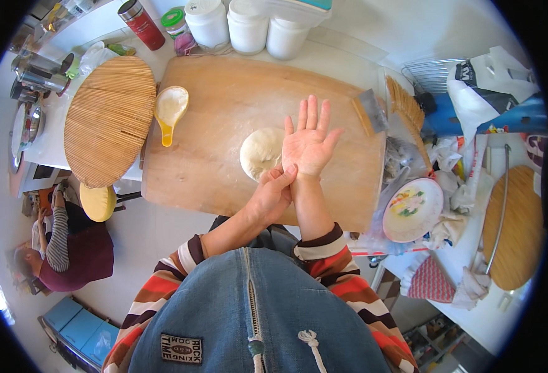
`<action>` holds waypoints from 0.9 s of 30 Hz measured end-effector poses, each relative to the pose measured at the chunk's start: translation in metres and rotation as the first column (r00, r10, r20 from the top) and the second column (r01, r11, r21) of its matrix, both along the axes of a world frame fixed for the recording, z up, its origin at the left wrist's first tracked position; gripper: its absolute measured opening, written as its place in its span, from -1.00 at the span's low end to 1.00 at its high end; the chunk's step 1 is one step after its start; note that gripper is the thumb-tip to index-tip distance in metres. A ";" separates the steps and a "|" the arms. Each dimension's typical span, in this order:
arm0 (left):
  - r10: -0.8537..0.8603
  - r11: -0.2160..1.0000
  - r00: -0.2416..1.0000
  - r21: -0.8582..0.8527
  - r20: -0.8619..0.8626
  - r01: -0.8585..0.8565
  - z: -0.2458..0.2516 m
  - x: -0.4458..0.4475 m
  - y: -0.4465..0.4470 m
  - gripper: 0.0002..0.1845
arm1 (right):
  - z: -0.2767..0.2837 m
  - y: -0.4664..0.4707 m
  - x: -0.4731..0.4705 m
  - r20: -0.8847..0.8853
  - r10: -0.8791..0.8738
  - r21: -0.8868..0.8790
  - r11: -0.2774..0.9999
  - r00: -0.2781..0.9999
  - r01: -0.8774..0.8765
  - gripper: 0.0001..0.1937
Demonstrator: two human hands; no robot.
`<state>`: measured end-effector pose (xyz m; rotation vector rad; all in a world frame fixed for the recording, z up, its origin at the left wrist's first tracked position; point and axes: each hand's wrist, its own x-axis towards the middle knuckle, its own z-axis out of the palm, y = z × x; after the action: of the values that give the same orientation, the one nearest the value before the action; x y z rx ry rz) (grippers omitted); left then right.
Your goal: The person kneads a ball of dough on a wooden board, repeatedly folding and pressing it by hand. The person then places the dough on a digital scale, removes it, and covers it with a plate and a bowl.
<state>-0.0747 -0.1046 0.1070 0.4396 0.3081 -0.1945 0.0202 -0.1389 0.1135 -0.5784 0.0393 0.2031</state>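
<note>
My right hand (307, 144) is held palm up over the wooden board (218, 186), fingers spread, with nothing in it. Around its wrist my left hand (274, 189) is closed, the thumb lying across the base of the palm. A smooth round lump of dough (258, 151) rests on the board just left of my right hand, its right side partly hidden behind that hand. Toward the board's left edge lies a yellow scoop (172, 105) with white flour in it. A dough scraper (371, 112) with a wooden handle sits at the right edge.
A round slatted mat (110, 121) overlaps the left counter. White jars (248, 28) and a red tumbler (144, 28) line the back. At right are a straw brush (409, 116), a floral plate (413, 210) and plastic bags. Another person (73, 252) sits at far left.
</note>
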 end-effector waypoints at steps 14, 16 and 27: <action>0.081 0.996 0.977 -0.023 -0.195 -0.087 -0.012 -0.015 -0.005 -0.59 | 0.003 0.000 -0.016 0.183 0.015 -0.298 0.954 0.983 0.041 -0.24; 0.071 0.996 0.977 -0.033 -0.203 -0.080 -0.013 -0.016 -0.006 -0.58 | 0.003 -0.001 -0.018 0.190 0.020 -0.316 0.948 0.982 0.042 -0.24; 0.032 0.984 0.964 -0.161 -0.265 -0.077 -0.013 -0.008 -0.008 -0.67 | 0.000 -0.004 -0.021 0.255 0.092 -0.434 0.901 0.962 0.029 -0.24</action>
<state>-0.0826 -0.1125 0.0943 0.2346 0.5583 -0.2233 -0.0012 -0.1427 0.1137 -1.0517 -0.1965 0.1454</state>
